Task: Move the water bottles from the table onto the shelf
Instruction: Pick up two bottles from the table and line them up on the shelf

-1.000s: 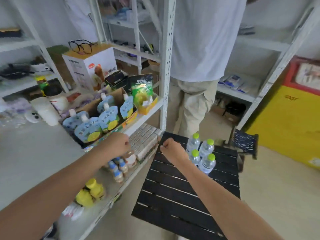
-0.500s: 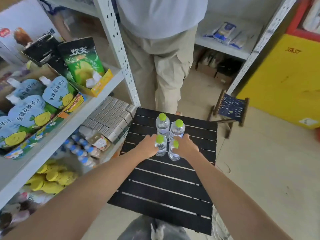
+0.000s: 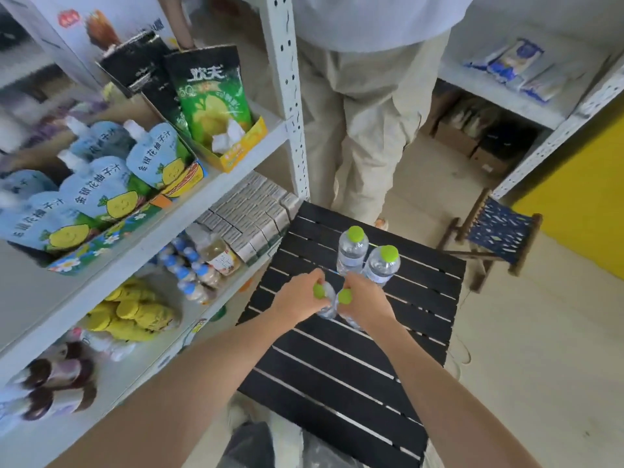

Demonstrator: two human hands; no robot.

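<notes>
Several clear water bottles with green caps stand on the black slatted table (image 3: 337, 383). My left hand (image 3: 299, 298) is closed around the near left bottle (image 3: 320, 292), just below its cap. My right hand (image 3: 364, 300) grips the near right bottle (image 3: 345, 297) the same way. Two more bottles stand free just behind: one at the back (image 3: 352, 248), one to its right (image 3: 383, 265). The white metal shelf (image 3: 236, 163) rises to the left of the table.
The shelf holds juice pouches (image 3: 98, 194), a green snack bag (image 3: 209, 96), small boxes (image 3: 250, 217), little bottles (image 3: 192, 268) and yellow items (image 3: 131, 315). A person in beige trousers (image 3: 364, 113) stands behind the table. A folding stool (image 3: 496, 234) sits to the right.
Both hands came in from the shelf side and table edge and closed on the two nearest bottles. My view dropped down toward the table.
</notes>
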